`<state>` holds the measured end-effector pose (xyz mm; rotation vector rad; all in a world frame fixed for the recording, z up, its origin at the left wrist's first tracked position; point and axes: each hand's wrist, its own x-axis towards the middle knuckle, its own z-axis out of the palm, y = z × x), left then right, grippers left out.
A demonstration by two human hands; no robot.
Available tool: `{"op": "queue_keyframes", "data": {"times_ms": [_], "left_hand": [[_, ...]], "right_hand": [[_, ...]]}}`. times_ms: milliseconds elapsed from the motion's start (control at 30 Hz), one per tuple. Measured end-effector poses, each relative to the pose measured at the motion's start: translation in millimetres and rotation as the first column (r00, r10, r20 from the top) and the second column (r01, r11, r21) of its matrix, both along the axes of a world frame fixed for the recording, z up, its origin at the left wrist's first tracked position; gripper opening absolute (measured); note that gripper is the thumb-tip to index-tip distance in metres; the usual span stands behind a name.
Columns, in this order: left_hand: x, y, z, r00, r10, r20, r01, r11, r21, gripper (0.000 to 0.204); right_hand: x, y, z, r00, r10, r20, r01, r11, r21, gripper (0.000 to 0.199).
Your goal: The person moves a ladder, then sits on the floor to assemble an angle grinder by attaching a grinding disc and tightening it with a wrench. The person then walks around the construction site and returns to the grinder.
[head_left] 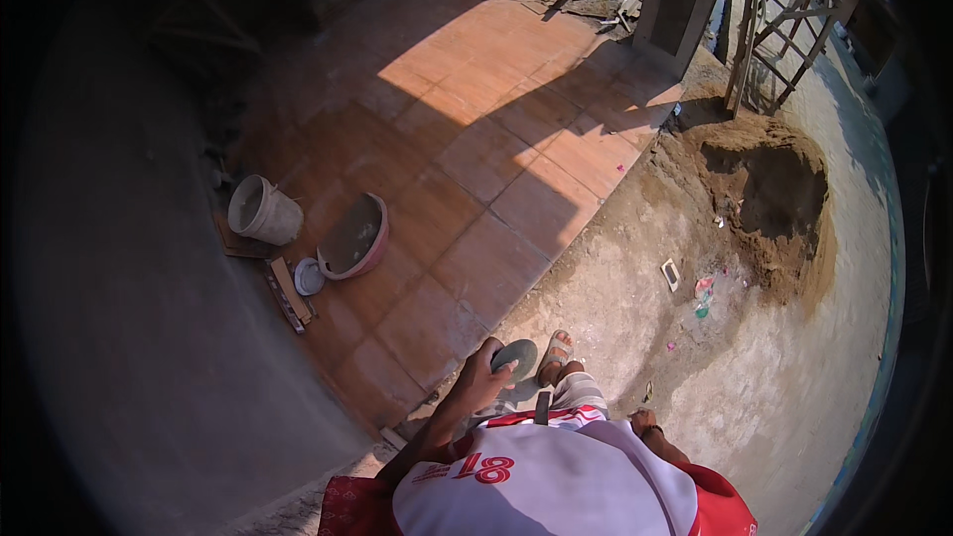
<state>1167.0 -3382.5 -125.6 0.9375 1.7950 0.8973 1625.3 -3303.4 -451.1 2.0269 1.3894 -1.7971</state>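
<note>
My left hand (pixel 483 377) is closed around a flat, rounded grey-green object (pixel 515 359), its thumb on the near face; what kind of object it is I cannot make out. It is held low in front of me, over the edge where the tiles meet the dirt. My right hand (pixel 643 421) hangs beside my body, dark and small at the right of my shirt, with its fingers not clear. A sandalled foot (pixel 556 355) shows just right of the grey-green object.
Orange-brown tiles (pixel 437 189) cover the floor on the left. A pink-rimmed basin (pixel 372 258) of grey mix and a whitish bucket (pixel 266 210) stand by the wall. At right are a sand heap (pixel 809 268), litter (pixel 703 293), a pillar (pixel 680 10) and a wooden trestle (pixel 794 30).
</note>
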Motion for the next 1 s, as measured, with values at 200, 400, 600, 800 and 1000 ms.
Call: {"op": "queue_keyframes", "data": {"times_ms": [200,400,600,800,1000], "left_hand": [[-73.7,118.6,17.5,0.973,0.218,0.07,-0.223,0.971,0.082,0.017],[-165.4,246.2,7.5,0.96,0.28,-0.013,-0.279,0.959,0.059,0.017],[-282.1,395.2,30.7,0.933,0.357,0.04,-0.359,0.922,0.144,0.024],[-409.0,581.0,120.4,0.961,0.231,0.15,-0.266,0.919,0.29,0.017],[-502.5,765.6,110.7,0.97,0.093,0.225,-0.16,0.941,0.3,0.014]], "right_hand": [[-143.2,312.2,81.9,0.926,0.111,-0.361,-0.036,0.977,0.208,0.019],[-311.2,520.8,111.6,0.954,0.144,-0.265,-0.024,0.913,0.408,0.024],[-391.5,572.7,139.2,0.99,0.088,-0.115,-0.073,0.989,0.131,0.024],[-438.3,628.4,165.7,0.993,0.115,-0.014,-0.115,0.993,0.006,0.026],[-493.1,750.1,96.3,0.779,0.605,0.161,-0.626,0.762,0.165,0.024]]}}
